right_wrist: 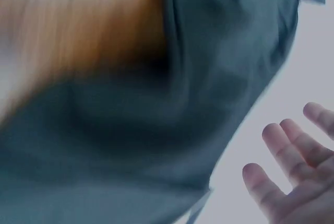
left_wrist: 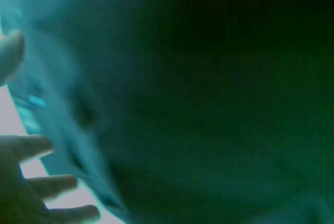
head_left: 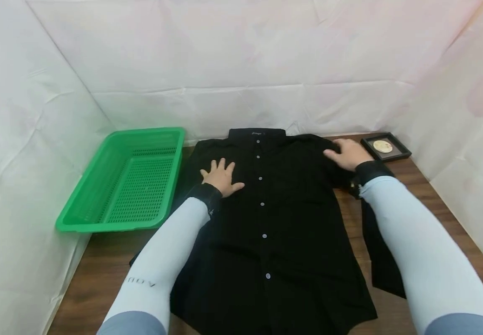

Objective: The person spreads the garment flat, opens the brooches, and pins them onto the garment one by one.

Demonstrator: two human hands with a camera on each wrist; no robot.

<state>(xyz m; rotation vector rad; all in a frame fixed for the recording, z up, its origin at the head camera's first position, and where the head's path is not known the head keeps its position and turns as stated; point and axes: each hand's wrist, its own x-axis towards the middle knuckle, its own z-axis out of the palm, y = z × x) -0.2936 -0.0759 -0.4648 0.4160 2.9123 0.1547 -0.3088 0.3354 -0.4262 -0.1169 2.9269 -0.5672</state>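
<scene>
A black button-up shirt (head_left: pixel 291 218) lies front up, its collar at the far side and a row of pale buttons down the middle. My left hand (head_left: pixel 219 179), fingers spread, is over the chest on the left of the buttons. In the left wrist view its fingers (left_wrist: pixel 52 185) are apart against the dark cloth. My right hand (head_left: pixel 347 154) is by the shoulder on the right, above the sleeve. The right wrist view shows its fingers (right_wrist: pixel 284 151) extended, holding nothing. Whether either palm touches the cloth, I cannot tell.
A green plastic basket (head_left: pixel 141 186) with a slotted bottom stands left of the shirt. At the far right sits a small dark frame (head_left: pixel 385 146) with a round pale disc inside. White sheeting (head_left: pixel 249 51) hangs behind and beside the wooden table (head_left: pixel 95 279).
</scene>
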